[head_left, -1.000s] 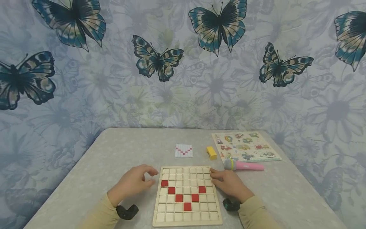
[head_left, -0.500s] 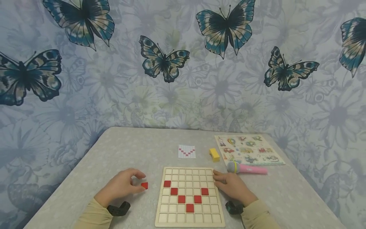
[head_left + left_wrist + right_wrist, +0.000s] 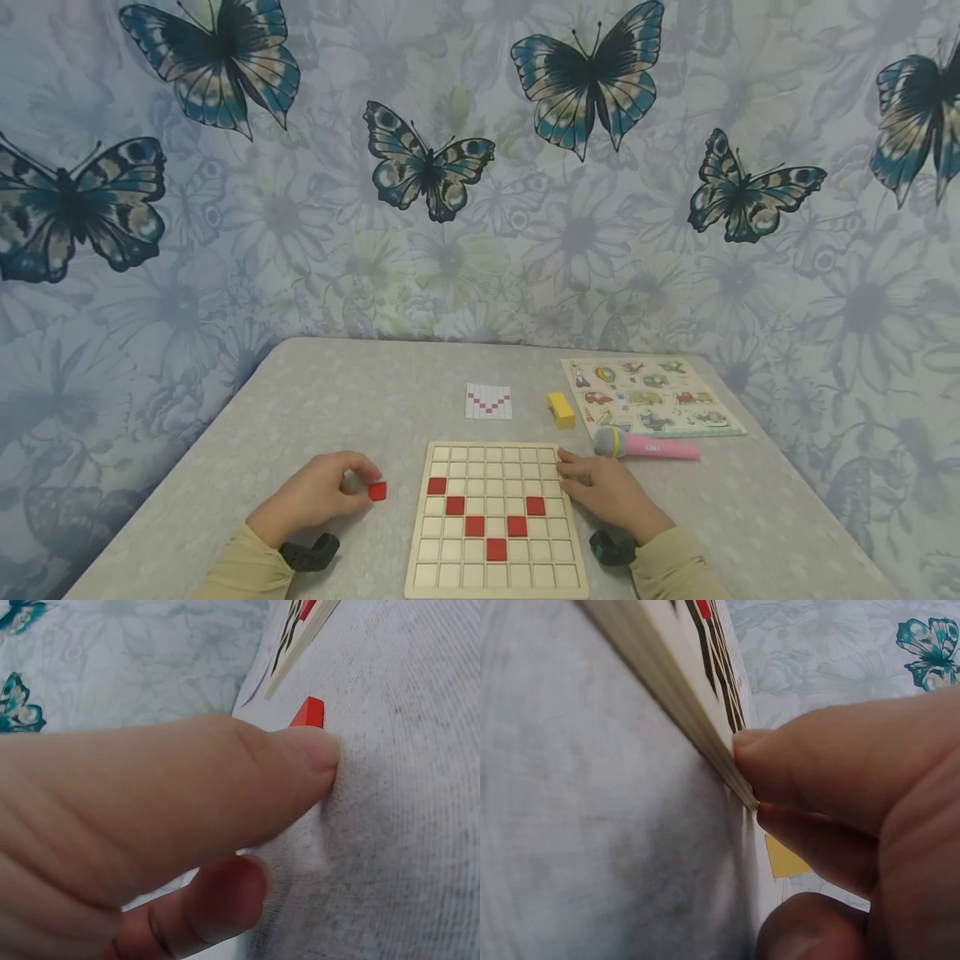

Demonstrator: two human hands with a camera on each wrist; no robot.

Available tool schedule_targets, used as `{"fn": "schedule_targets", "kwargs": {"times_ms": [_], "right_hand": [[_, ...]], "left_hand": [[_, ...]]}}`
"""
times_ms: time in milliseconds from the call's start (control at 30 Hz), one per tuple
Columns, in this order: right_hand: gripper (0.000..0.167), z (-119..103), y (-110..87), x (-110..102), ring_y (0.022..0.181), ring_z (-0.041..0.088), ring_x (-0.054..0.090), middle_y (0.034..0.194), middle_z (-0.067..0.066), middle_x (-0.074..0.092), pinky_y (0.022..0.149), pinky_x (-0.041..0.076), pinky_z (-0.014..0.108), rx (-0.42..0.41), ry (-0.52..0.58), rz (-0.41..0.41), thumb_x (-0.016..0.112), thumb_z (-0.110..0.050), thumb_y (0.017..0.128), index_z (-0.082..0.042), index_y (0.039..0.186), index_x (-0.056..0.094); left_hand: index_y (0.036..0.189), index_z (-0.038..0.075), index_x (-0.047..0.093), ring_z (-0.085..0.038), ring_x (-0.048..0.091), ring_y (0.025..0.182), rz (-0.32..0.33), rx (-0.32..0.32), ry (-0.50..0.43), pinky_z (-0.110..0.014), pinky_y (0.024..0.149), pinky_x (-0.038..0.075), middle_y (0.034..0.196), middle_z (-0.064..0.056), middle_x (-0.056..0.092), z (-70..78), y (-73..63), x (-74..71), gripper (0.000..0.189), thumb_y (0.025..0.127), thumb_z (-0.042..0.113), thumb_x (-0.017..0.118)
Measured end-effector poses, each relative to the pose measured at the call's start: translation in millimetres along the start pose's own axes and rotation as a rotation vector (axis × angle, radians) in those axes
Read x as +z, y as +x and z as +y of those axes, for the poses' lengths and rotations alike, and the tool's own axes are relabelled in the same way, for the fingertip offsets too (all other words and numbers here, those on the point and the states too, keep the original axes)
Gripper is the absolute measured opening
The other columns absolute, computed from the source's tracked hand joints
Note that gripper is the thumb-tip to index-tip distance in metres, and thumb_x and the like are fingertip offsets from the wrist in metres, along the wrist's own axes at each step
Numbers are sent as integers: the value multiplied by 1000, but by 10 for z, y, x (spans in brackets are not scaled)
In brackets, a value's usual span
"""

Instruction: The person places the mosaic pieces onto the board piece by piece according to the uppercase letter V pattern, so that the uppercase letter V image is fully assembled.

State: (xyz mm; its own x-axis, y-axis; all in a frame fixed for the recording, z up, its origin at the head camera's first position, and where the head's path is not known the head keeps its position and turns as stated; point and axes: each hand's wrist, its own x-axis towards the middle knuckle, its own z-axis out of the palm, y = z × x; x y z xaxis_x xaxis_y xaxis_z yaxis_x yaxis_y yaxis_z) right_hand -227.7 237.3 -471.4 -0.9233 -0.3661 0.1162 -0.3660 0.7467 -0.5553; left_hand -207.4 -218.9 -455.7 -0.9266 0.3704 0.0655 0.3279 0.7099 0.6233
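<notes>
My left hand [image 3: 315, 492] is at the left of the board, thumb and index finger pinching a small red square tile [image 3: 377, 491] close over the table. In the left wrist view the thumb covers most of that tile [image 3: 309, 712]. Several matching red tiles form a V shape in the wooden grid board [image 3: 459, 575]. My right hand [image 3: 611, 492] touches the board's upper right edge, with thumb tip and index fingertip both against its side. From the right wrist view, the thumb tip lies right at the rim of the board [image 3: 675, 712].
Beyond the board lies a white pattern card [image 3: 489, 402] printed with a red V. A yellow block [image 3: 561, 410] stands to its right. Farther right are a pink toy microphone [image 3: 660, 447] and a picture puzzle board [image 3: 652, 396]. A butterfly-patterned wall backs the table.
My left hand has moved left, away from the board's edge, and its fingers have closed onto a red tile that was hidden before. The right hand has stayed at the board's edge.
</notes>
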Motion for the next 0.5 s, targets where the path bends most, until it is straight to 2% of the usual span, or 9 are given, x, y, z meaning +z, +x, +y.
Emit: {"fn": "schedule_targets", "kwargs": {"times_ms": [67, 200, 500], "right_hand": [[33, -7, -5, 9, 124, 27, 65, 147, 2, 60, 104, 48, 52, 0, 6, 0, 71, -25, 97, -12, 126, 74], [32, -8, -10, 24, 129, 29, 61, 146, 3, 60, 106, 46, 53, 3, 13, 7, 72, -23, 96, -11, 126, 75], [31, 12, -1, 25, 131, 30, 59, 146, 3, 60, 106, 45, 54, -13, 9, 24, 73, -22, 95, -12, 125, 75]], "left_hand": [[104, 17, 73, -5, 55, 65, -2, 1, -3, -25, 58, 48, 100, 5, 70, -16, -9, 10, 29, 80, 15, 88], [105, 16, 73, -4, 56, 66, -1, 15, -8, -25, 58, 49, 99, 4, 70, -41, -17, 18, 29, 80, 14, 87], [103, 16, 74, -5, 52, 64, 18, 4, 13, -25, 57, 47, 100, 2, 71, -27, -19, -4, 29, 78, 12, 88]]}}
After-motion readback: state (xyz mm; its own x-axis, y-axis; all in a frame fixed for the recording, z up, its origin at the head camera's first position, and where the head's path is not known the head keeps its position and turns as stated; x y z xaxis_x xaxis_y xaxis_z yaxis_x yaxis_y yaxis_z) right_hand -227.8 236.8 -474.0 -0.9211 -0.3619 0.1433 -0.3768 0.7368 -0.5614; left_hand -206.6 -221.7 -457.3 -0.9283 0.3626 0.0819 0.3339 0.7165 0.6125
